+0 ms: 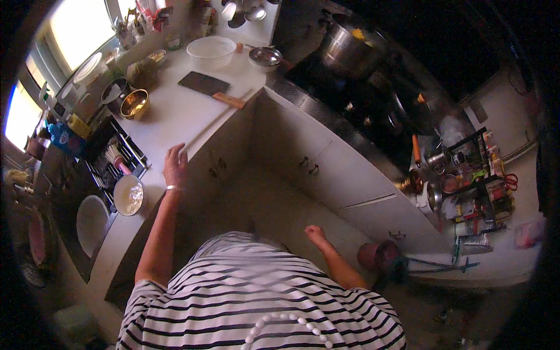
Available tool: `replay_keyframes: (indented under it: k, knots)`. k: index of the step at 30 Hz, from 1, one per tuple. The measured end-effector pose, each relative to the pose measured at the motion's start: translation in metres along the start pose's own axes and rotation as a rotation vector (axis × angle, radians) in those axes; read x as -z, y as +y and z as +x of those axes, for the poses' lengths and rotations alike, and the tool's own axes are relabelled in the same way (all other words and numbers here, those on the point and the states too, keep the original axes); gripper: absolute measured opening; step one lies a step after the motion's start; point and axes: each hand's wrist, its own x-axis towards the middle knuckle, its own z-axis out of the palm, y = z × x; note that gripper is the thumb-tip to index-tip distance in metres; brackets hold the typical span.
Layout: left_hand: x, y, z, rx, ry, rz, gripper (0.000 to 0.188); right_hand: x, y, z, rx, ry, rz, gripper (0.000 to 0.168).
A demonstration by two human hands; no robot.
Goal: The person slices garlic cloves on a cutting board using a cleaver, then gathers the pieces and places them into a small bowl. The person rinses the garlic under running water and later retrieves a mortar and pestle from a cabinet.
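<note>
My left hand [176, 165] is at the front edge of the white counter [162, 124], holding nothing, its fingers a little apart. Just left of its wrist, a white bowl [129, 195] with something pale and shiny inside stands by the sink. Farther along the counter lies a cleaver [204, 83] with a wooden handle, its handle end near the edge. My right hand [316, 235] hangs low over the floor, away from the counters. Its fingers look curled in, and no object shows in it.
A gold-coloured bowl [134, 104] and a white plastic basket [211, 52] stand on the counter. A large steel pot [350, 48] sits on the dark stove. Cabinet doors [302, 144] line the corner. A reddish bin [377, 254] stands on the floor at right.
</note>
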Motion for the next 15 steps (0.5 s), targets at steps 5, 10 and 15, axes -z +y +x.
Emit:
replay_keyframes:
  k: [5,10,15]
  knots:
    - [-0.015,-0.025,0.007,-0.244,0.026,0.612,0.038,-0.009,0.173,-0.07,-0.023,-0.219,-0.658,0.02]
    - [-0.003,-0.065,-0.004,-0.34,-0.062,0.837,0.046,-0.012,0.218,-0.11,0.161,-0.224,-0.717,0.018]
    - [-0.014,-0.065,-0.002,-0.214,0.083,0.84,0.048,0.03,0.152,-0.047,0.223,-0.161,-0.8,0.015]
